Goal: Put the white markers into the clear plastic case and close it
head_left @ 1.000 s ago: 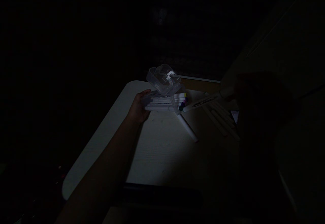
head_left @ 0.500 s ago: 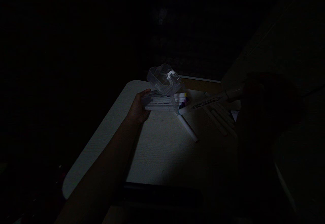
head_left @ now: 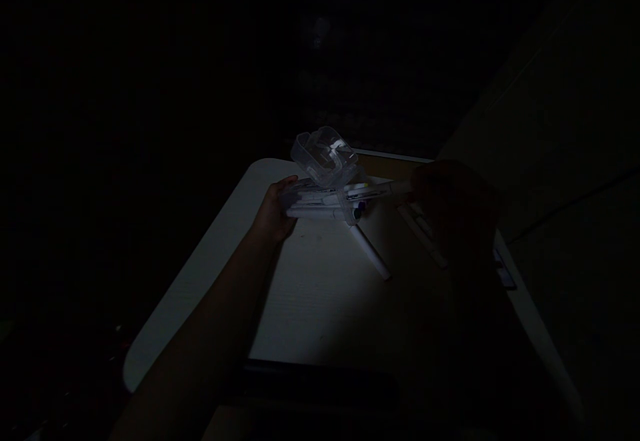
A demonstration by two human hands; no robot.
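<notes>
My left hand (head_left: 274,213) is wrapped round the closed end of a clear plastic marker case (head_left: 345,211), which lies on its side with its mouth facing right. Its transparent lid (head_left: 326,157) hangs open above it. Several white markers (head_left: 315,213) fill the case, and a few coloured ends show at the mouth. In deep shadow, my right hand (head_left: 450,194) grips a white marker (head_left: 387,191) by its right end; the marker's other end is inside the mouth of the case. My right fingers are hard to make out.
One loose white marker (head_left: 370,252) lies on the pale table (head_left: 300,307) just below the case. More markers (head_left: 423,235) lie in shadow, partly behind my right hand. A dark flat object with a lit patch (head_left: 504,271) sits by the table's right edge. A dark bar (head_left: 315,384) crosses the front.
My right hand has moved left with the marker, whose tip has gone from the lower edge of the case's mouth into it. The left hand and case have barely moved.
</notes>
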